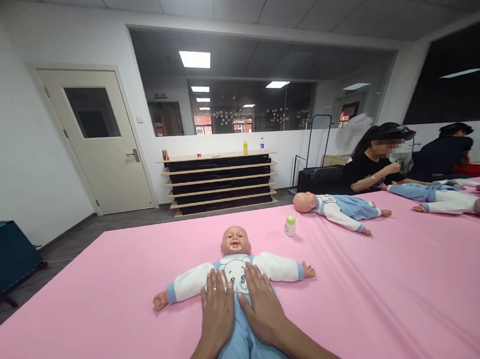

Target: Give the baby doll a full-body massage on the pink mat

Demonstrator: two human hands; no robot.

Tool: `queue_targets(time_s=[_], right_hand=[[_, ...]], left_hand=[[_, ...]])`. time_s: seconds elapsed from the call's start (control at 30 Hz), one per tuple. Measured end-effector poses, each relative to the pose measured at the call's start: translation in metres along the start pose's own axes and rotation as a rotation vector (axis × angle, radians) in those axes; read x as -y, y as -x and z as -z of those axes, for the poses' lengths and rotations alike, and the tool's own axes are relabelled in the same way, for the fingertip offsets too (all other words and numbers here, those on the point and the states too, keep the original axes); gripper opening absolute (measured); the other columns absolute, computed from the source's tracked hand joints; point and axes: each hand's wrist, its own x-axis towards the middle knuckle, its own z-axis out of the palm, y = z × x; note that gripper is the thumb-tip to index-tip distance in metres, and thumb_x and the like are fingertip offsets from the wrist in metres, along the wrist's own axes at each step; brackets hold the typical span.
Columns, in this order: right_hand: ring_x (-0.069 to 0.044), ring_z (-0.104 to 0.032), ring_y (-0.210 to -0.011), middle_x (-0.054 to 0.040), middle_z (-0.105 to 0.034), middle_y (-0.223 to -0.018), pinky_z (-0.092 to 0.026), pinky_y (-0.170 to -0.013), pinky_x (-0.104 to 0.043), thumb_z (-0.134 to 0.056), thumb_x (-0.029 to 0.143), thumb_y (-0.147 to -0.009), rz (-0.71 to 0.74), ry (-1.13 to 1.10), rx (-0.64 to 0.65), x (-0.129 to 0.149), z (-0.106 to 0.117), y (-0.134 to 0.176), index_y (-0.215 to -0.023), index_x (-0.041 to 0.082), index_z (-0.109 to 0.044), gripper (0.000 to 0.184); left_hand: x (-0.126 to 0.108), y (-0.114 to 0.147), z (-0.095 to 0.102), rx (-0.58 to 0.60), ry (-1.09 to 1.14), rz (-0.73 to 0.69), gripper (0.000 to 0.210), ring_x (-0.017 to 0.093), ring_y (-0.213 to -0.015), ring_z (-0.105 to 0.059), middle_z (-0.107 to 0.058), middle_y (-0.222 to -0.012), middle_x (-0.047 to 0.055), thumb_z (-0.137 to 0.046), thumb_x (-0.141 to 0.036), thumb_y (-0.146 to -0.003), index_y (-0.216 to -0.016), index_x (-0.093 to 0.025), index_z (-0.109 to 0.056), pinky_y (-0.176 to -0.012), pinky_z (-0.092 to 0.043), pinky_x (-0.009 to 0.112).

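Observation:
A baby doll [235, 240] lies on its back on the pink table cover [109, 296], head away from me and arms spread wide. It wears a white top with blue cuffs and a bear face on the chest, and light blue trousers. My left hand [218, 305] rests flat on the left side of its chest and belly, fingers stretched out and a ring on one finger. On the right side of the chest my right hand [261, 303] lies flat too, fingers extended. Both hands touch the clothing without gripping anything.
A small white bottle with a green cap [290, 226] stands beyond the doll's right-hand arm. Further right lie a second doll [339, 208] and another doll [452, 199]. Two people sit at the far right. A stack of black folded tables [219, 183] stands by the wall.

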Motion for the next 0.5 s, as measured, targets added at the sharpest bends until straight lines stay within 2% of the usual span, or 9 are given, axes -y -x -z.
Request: queue_targets(time_s=[0.1,0.23,0.3,0.4,0.5], right_hand=[[-0.026,0.002,-0.147,-0.0048,0.003,-0.157,-0.009,-0.121,-0.050,-0.019,0.062,-0.096,-0.070,-0.004,0.010,0.000,-0.002,0.010,-0.153,0.011,-0.007,0.078],[-0.028,0.006,-0.146,-0.0086,0.007,-0.156,-0.009,-0.121,-0.050,-0.019,0.065,-0.093,-0.140,0.030,0.107,0.008,0.003,0.034,-0.152,0.004,-0.006,0.086],[-0.029,0.008,-0.145,-0.0101,0.008,-0.156,-0.006,-0.121,-0.051,-0.020,0.067,-0.092,-0.127,0.073,0.155,0.013,0.007,0.045,-0.152,0.003,-0.007,0.089],[-0.030,0.009,-0.145,-0.0101,0.007,-0.156,-0.002,-0.120,-0.053,-0.023,0.066,-0.093,0.021,0.125,0.170,0.021,0.013,0.049,-0.152,0.005,-0.008,0.087],[-0.028,0.006,-0.147,-0.0061,0.005,-0.157,-0.004,-0.120,-0.053,-0.025,0.061,-0.096,0.217,0.123,0.144,0.022,0.016,0.033,-0.153,0.013,-0.006,0.077]], left_hand=[[0.001,0.000,0.000,0.000,0.012,-0.003,0.061,0.027,-0.147,-0.006,-0.011,-0.158,0.015,-0.018,-0.042,-0.099,-0.152,-0.011,-0.021,-0.116,-0.011,0.056],[-0.001,0.001,0.002,0.007,0.046,-0.014,0.059,0.025,-0.147,-0.003,-0.010,-0.158,0.013,-0.018,-0.042,-0.100,-0.152,-0.014,-0.022,-0.117,-0.010,0.054],[-0.002,0.002,0.003,-0.009,0.068,-0.027,0.057,0.025,-0.147,-0.003,-0.010,-0.158,0.012,-0.019,-0.041,-0.100,-0.152,-0.016,-0.023,-0.117,-0.009,0.053],[-0.002,0.003,0.003,-0.029,0.100,-0.033,0.056,0.024,-0.147,-0.005,-0.012,-0.158,0.011,-0.020,-0.040,-0.100,-0.152,-0.019,-0.023,-0.118,-0.008,0.053],[0.000,0.004,0.004,-0.022,0.129,-0.048,0.054,0.022,-0.147,-0.004,-0.013,-0.158,0.010,-0.016,-0.035,-0.100,-0.151,-0.019,-0.024,-0.119,-0.007,0.051]])
